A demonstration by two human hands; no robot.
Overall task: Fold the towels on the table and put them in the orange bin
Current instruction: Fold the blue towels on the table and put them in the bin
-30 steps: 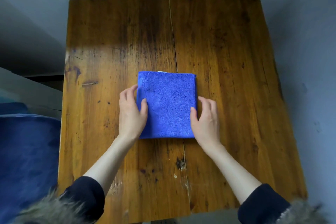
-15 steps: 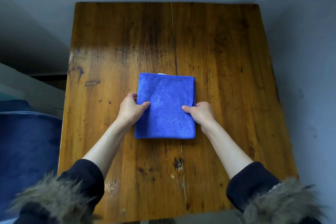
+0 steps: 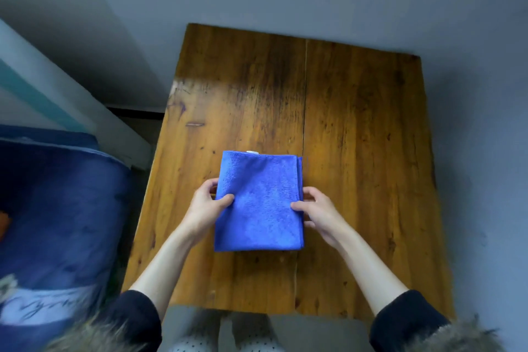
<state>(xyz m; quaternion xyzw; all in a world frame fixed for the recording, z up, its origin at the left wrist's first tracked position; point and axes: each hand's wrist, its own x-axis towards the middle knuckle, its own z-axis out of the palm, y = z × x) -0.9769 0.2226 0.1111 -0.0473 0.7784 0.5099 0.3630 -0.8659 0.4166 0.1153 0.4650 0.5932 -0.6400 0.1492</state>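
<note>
A blue towel (image 3: 258, 200), folded into a neat rectangle, is held over the middle of the wooden table (image 3: 357, 151). My left hand (image 3: 207, 204) grips its left edge, thumb on top and fingers underneath. My right hand (image 3: 317, 211) grips its right edge the same way. A small white tag shows at the towel's far edge. A sliver of orange (image 3: 4, 223) shows at the far left edge of the view; I cannot tell whether it is the bin.
A blue bedcover (image 3: 57, 208) lies to the left of the table, with a white and teal rail (image 3: 57, 94) behind it. Grey floor surrounds the table on the far and right sides. My knees are at the table's near edge.
My hands went from lying flat beside the towel to gripping its two side edges. The view has swung left, showing more of the blue bedcover.
</note>
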